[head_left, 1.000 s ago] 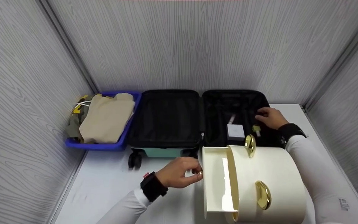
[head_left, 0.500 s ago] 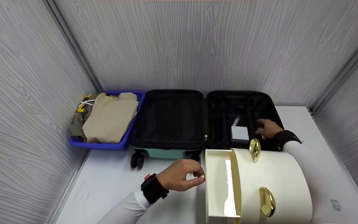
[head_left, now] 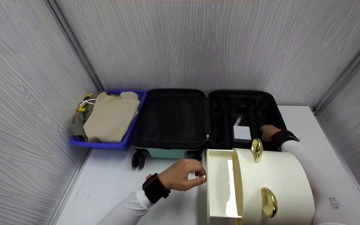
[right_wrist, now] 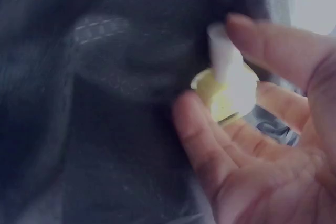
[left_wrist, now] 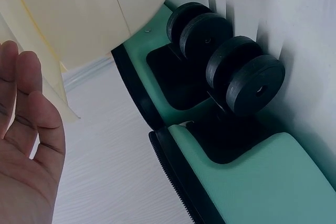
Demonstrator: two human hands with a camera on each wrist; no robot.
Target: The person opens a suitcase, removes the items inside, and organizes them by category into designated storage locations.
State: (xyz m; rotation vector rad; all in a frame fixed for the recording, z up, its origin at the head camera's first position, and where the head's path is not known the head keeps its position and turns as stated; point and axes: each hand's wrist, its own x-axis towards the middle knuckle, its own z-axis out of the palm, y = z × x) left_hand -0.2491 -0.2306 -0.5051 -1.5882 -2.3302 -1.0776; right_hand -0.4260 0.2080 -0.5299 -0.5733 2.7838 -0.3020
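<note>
In the head view my left hand (head_left: 183, 175) is at the front of a pulled-out drawer (head_left: 219, 181), thumb and index finger pinching its small shiny knob (head_left: 203, 177). The drawer belongs to a cream rounded cabinet (head_left: 280, 184) with gold handles. Reaching into the right half of an open suitcase (head_left: 230, 109), my right hand (head_left: 269, 132) is partly in shadow. The right wrist view, blurred, shows its fingers curled round a small yellow bottle (right_wrist: 226, 95) with a white cap. Beside that hand lie a white box (head_left: 242, 133) and a thin pink tube (head_left: 238, 120).
A blue basket (head_left: 97, 145) holding a beige folded garment (head_left: 112, 117) and camouflage cloth (head_left: 84, 118) stands left of the suitcase. Black suitcase wheels (head_left: 138, 160) jut toward the front. Grey wood-grain panels (head_left: 180, 47) enclose the table (head_left: 111, 178).
My right hand has come down from beside the yellow bottle to close round it. The left hand has stayed at the knob. The whole scene has shifted slightly right in the head view.
</note>
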